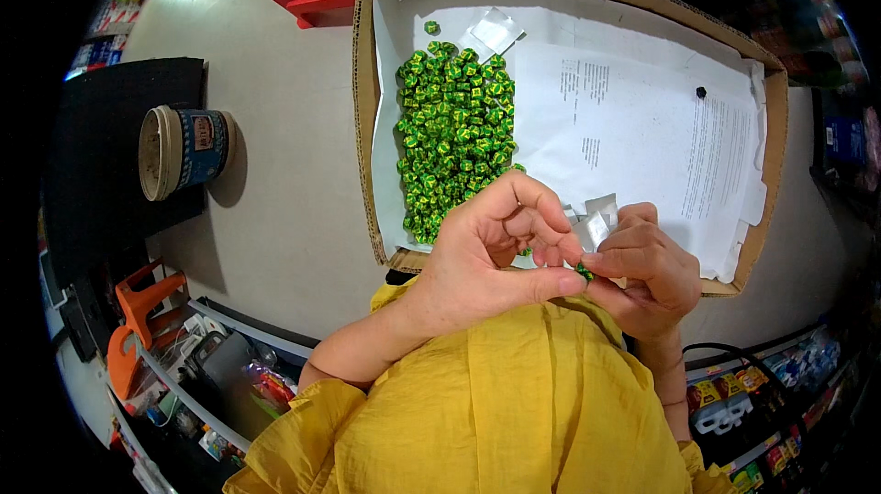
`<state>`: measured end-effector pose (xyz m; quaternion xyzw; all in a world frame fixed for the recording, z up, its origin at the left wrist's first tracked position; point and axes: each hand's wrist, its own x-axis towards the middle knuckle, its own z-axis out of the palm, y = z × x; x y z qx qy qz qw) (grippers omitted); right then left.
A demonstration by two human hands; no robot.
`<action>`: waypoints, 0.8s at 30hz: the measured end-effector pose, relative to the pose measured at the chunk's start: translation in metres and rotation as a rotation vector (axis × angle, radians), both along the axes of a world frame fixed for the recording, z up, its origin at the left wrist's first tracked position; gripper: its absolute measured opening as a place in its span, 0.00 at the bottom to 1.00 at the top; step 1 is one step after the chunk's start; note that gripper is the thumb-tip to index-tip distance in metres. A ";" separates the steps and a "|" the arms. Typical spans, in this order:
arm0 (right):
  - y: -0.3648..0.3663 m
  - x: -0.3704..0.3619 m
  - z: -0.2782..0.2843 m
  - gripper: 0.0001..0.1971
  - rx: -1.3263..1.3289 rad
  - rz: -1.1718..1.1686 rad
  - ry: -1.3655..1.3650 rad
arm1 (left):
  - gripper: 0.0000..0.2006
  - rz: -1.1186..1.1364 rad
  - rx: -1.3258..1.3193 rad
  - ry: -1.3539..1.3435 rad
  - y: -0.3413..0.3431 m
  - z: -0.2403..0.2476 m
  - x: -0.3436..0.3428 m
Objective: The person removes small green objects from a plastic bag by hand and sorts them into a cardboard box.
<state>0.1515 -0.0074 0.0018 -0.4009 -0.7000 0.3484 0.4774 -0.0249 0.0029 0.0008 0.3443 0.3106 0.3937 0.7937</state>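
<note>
My left hand (pixel 500 251) and my right hand (pixel 647 269) meet over the near edge of a cardboard box. Between their fingertips is a small green-and-yellow rounded piece (pixel 585 272), pinched from both sides and partly hidden. Thin silver squares (pixel 598 221) lie just beyond my fingers; whether my right hand touches them I cannot tell. A dense pile of similar green-and-yellow pieces (pixel 454 127) fills the left part of the box. One loose piece (pixel 431 28) sits apart at the far left, near more silver squares (pixel 496 33).
White printed paper (pixel 633 127) lines the shallow cardboard box (pixel 364 127), with a small dark piece (pixel 701 92) on it. A red plastic stool (pixel 321 5) stands beyond. To the left is a round tub (pixel 197 150). Stocked shelves (pixel 766 393) flank me at lower right.
</note>
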 end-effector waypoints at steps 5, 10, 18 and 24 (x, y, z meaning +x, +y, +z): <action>0.002 0.001 0.005 0.14 0.088 0.024 -0.180 | 0.17 -0.011 0.026 0.086 0.001 0.003 -0.002; 0.007 -0.005 0.007 0.15 0.132 0.022 -0.298 | 0.17 0.036 0.027 0.112 0.001 -0.002 -0.001; 0.010 0.004 0.006 0.15 0.084 0.045 -0.205 | 0.17 0.008 0.018 0.175 0.003 0.008 -0.006; 0.010 0.006 0.013 0.11 0.075 0.092 -0.288 | 0.19 0.005 -0.019 0.176 0.006 0.008 -0.010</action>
